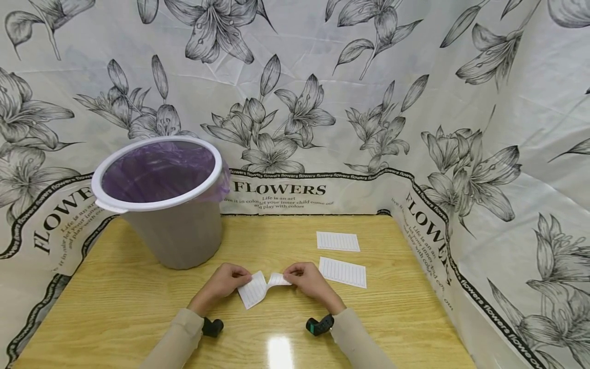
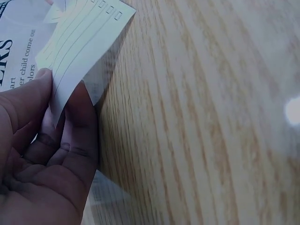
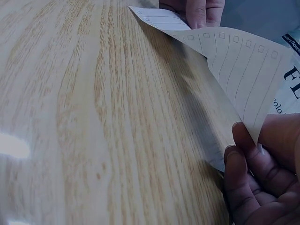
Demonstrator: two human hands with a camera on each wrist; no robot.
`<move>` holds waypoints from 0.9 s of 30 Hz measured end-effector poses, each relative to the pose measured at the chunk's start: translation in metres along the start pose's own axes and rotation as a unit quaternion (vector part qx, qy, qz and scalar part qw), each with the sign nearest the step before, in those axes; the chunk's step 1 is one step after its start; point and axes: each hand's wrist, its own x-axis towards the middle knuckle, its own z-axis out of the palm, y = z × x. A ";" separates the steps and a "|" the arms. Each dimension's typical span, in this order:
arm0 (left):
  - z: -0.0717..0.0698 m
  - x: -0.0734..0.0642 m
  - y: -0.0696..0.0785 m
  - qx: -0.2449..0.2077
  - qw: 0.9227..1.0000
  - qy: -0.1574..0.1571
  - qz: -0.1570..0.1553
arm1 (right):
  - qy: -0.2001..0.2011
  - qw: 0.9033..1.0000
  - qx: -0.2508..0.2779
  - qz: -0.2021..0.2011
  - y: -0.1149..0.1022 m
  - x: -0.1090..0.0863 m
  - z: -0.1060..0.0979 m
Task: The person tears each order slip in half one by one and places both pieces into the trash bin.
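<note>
A white lined paper sheet with small checkboxes along one edge is held just above the wooden table, between both hands. A split runs into it from the far edge, and the two parts still join near the lower end. My left hand pinches the left part between thumb and fingers. The right part curls up and twists where my right hand pinches its outer end. In the right wrist view the paper bends upward from the right fingertips.
Two more lined sheets lie to the right on the table, one nearer and one farther. A grey trash bin with a white rim and purple liner stands at the back left. Flower-printed cloth hangs around the table.
</note>
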 end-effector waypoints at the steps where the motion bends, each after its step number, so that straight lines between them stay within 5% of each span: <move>1: 0.000 0.000 0.000 0.000 1.000 0.000 -0.001 | -0.001 1.000 0.002 0.001 0.000 0.000 0.000; 27: 0.004 -0.001 0.002 0.040 0.998 0.046 -0.012 | 0.019 0.999 0.014 0.031 0.007 -0.005 -0.013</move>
